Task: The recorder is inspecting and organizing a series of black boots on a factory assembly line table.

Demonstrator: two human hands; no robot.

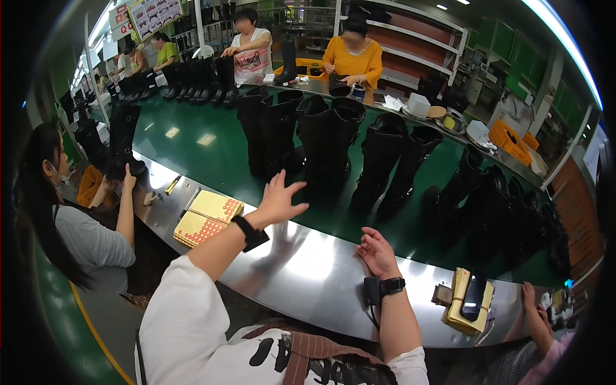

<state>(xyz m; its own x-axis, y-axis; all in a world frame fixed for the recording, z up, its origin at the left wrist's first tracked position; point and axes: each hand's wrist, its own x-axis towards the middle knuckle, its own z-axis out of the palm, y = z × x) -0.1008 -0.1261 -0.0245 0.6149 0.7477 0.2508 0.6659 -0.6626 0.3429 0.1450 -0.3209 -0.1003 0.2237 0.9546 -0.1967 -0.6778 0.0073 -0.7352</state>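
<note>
My left hand point(281, 200) reaches out over the near edge of the green conveyor belt point(186, 138), fingers spread and nothing in them. Just beyond it stand tall black boots point(277, 131), upright in pairs. Another pair of black boots point(327, 141) is a little to the right. My right hand point(378, 252) hovers above the steel ledge with loosely curled fingers and no object visible in it. The boots point(382, 157) farther along the belt are nearest to it, apart from the hand. Both wrists wear dark bands.
Yellow sticker sheets point(208, 218) lie on the steel ledge point(301, 256) at left. A phone point(473, 296) rests on yellow sheets point(461, 314) at right. A co-worker point(96, 224) at left handles a black boot point(123, 138); another co-worker's arm point(538, 314) shows at right. More people work across the belt.
</note>
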